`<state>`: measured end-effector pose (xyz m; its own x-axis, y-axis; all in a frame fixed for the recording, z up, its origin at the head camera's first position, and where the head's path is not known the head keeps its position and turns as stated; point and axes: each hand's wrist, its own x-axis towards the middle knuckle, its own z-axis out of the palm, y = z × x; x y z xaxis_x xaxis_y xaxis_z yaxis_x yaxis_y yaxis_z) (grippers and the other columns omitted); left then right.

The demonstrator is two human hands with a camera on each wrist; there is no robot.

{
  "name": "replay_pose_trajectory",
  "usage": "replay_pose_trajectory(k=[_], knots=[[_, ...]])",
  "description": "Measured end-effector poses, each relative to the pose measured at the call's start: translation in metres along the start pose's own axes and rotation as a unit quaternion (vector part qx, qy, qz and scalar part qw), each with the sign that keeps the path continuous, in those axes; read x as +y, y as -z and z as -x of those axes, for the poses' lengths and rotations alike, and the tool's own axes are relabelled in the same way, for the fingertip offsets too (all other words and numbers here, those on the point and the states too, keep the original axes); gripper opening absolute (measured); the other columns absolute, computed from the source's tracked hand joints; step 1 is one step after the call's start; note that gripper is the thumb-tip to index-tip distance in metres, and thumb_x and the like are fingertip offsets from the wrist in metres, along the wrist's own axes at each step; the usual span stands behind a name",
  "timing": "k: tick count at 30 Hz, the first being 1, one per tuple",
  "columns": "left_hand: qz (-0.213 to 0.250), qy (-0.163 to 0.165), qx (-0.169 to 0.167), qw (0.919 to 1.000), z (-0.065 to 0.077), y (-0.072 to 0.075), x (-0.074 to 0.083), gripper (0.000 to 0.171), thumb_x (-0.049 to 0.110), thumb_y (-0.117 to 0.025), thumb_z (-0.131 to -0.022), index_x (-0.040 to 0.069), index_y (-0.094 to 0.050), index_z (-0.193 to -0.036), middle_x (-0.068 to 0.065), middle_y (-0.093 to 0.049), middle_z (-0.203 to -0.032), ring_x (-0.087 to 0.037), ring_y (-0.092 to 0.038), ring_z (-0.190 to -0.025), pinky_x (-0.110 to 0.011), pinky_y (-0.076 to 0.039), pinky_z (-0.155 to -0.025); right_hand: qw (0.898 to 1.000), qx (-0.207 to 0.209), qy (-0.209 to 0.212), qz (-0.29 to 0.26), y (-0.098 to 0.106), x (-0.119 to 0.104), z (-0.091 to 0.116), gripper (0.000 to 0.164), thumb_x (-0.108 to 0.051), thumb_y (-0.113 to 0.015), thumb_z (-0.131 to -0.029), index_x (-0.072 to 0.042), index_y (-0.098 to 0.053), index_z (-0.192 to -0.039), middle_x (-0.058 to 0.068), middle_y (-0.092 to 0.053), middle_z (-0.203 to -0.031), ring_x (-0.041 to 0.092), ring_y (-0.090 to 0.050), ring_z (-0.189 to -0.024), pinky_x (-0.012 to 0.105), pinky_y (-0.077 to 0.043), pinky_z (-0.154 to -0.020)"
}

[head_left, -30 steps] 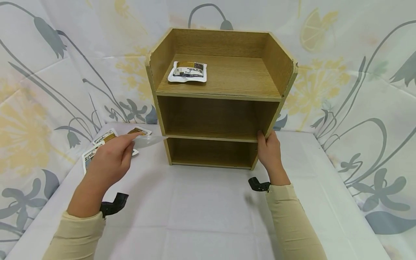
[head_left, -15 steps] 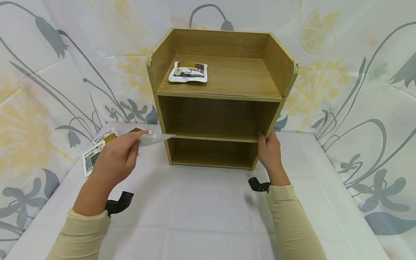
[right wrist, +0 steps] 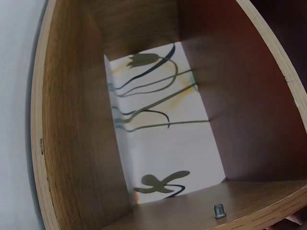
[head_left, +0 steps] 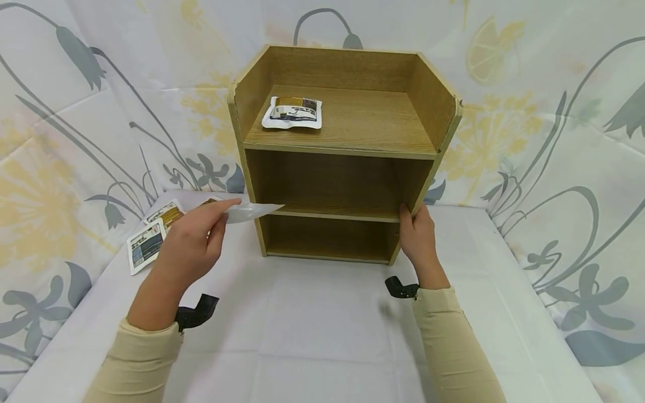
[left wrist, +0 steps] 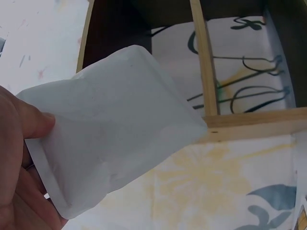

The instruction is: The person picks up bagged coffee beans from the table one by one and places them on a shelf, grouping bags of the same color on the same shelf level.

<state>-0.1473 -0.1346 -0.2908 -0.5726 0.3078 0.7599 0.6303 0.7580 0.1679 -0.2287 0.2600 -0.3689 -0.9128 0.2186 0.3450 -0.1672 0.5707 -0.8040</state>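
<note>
Left hand (head_left: 188,242) pinches flat white rectangular pouch (left wrist: 115,129) near brown wooden three-tier shelf (head_left: 370,120); right hand (head_left: 418,235) grips shelf's right side.

Pale, creased walls (head_left: 403,25), back and both sides, printed with grey flowers (head_left: 587,305), yellow blooms (head_left: 486,140). Tabletop (head_left: 322,319) white, faintly creased. Light soft.

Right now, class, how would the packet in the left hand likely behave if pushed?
The packet is probably fairly stiff: pinched at one end by the left hand, it barely sags. Its flat shape suggests it would slide, not roll.
</note>
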Motion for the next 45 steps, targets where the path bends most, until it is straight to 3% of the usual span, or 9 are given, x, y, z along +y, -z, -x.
replay_pose_trajectory(k=[10,30,40,45], knots=[[0.026,-0.016,0.024,0.9993,-0.01,-0.007,0.009,0.031,-0.005,-0.056,-0.09,0.003,-0.067,-0.118,-0.016,-0.071,-0.11,-0.032,-0.068,-0.096,-0.046,-0.055,-0.081,1.0,-0.001,-0.007,0.0,0.0,0.001,0.0,0.05,-0.041,-0.034,-0.102,-0.003,-0.046,-0.134,0.025,-0.057,-0.125,0.04,-0.059,-0.107,0.055,-0.051,-0.082],[0.053,-0.037,0.05,0.9967,-0.026,-0.016,0.024,0.034,-0.004,-0.054,-0.092,0.005,-0.066,-0.122,-0.013,-0.071,-0.113,-0.03,-0.068,-0.098,-0.044,-0.056,-0.081,1.0,-0.003,0.009,-0.001,-0.001,0.002,-0.001,0.051,-0.038,-0.035,-0.103,-0.001,-0.043,-0.137,0.026,-0.056,-0.127,0.042,-0.058,-0.113,0.059,-0.049,-0.09],[0.072,-0.054,0.076,0.9931,-0.035,-0.017,0.032,0.035,-0.007,-0.055,-0.091,0.005,-0.066,-0.122,-0.012,-0.072,-0.108,-0.027,-0.068,-0.09,-0.043,-0.055,-0.073,1.0,0.001,0.009,0.0,0.0,0.003,-0.001,0.051,-0.039,-0.035,-0.103,-0.001,-0.044,-0.136,0.026,-0.056,-0.126,0.042,-0.059,-0.112,0.059,-0.049,-0.089],[0.079,-0.05,0.081,0.9923,-0.041,-0.017,0.036,0.035,-0.007,-0.053,-0.091,0.005,-0.066,-0.122,-0.011,-0.072,-0.11,-0.027,-0.068,-0.094,-0.043,-0.055,-0.077,1.0,0.001,0.007,0.0,0.0,0.003,0.0,0.051,-0.04,-0.035,-0.103,-0.001,-0.045,-0.135,0.026,-0.057,-0.125,0.042,-0.059,-0.11,0.058,-0.05,-0.086]])
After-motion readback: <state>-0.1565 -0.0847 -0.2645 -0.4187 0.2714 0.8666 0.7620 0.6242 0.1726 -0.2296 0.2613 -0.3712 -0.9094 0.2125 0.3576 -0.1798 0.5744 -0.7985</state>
